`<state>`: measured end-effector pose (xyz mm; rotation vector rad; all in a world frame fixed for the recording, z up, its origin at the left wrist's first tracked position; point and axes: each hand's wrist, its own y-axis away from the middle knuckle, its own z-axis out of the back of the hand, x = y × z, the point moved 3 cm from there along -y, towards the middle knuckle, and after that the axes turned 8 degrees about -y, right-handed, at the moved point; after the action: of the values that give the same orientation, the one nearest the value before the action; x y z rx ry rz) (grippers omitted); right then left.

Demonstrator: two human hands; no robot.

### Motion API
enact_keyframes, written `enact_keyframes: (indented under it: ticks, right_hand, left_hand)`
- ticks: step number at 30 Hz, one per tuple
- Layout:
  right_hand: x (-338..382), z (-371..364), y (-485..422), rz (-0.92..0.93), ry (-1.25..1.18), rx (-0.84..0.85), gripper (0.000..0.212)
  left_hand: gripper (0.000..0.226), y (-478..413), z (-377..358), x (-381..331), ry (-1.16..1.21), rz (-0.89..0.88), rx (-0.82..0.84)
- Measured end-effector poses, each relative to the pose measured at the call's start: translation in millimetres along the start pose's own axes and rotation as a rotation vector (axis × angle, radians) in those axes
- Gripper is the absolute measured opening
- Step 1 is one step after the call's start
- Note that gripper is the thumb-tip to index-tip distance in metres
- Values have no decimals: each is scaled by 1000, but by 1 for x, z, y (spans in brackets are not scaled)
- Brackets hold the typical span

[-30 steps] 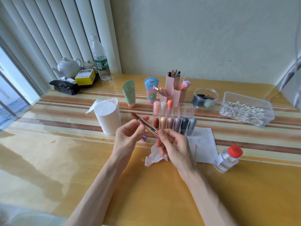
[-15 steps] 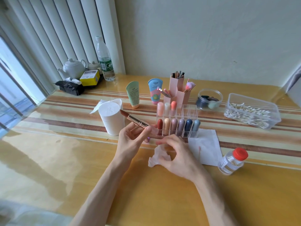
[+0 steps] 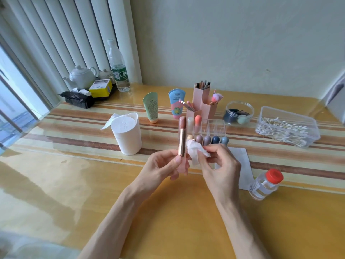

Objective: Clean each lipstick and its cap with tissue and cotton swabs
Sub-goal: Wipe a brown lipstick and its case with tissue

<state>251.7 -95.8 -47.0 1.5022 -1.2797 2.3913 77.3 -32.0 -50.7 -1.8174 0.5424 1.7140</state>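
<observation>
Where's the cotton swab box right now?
In the head view, the cotton swab box sits far right, just right of the round clear jar and beyond the red-capped bottle.

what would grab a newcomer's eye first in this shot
The open lipstick stands upright at centre, held by the left hand, while the right hand pinches a crumpled tissue beside its gold tube. Behind them sits a clear organiser of pastel lipsticks, with a tub of cotton swabs at far right.
</observation>
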Motion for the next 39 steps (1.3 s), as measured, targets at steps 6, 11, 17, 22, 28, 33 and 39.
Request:
enact_keyframes:
  ticks: [6, 11, 17, 22, 28, 33, 39]
  right_hand:
    - [1, -9, 0, -403, -532, 109, 4]
    - [8, -12, -1, -677, -851, 227, 32]
    - [3, -12, -1, -714, -868, 263, 42]
    - [3, -17, 1, -655, -809, 394, 37]
    - [5, -19, 5, -613, -753, 415, 32]
    - [6, -23, 7, -606, -695, 309, 27]
    - [8, -22, 6, -587, -687, 264, 28]
  left_hand:
    - [33, -2, -6, 4, -127, 39, 35]
    - [39, -2, -3, 5, -118, 48, 16]
    - [39, -1, -7, 4, -81, 58, 116]
    - [39, -1, -9, 5, -55, 64, 162]
    - [40, -2, -7, 7, -74, 53, 158]
    - [19, -4, -2, 12, -186, 13, -46]
    - [17, -5, -4, 11, -218, 13, -132]
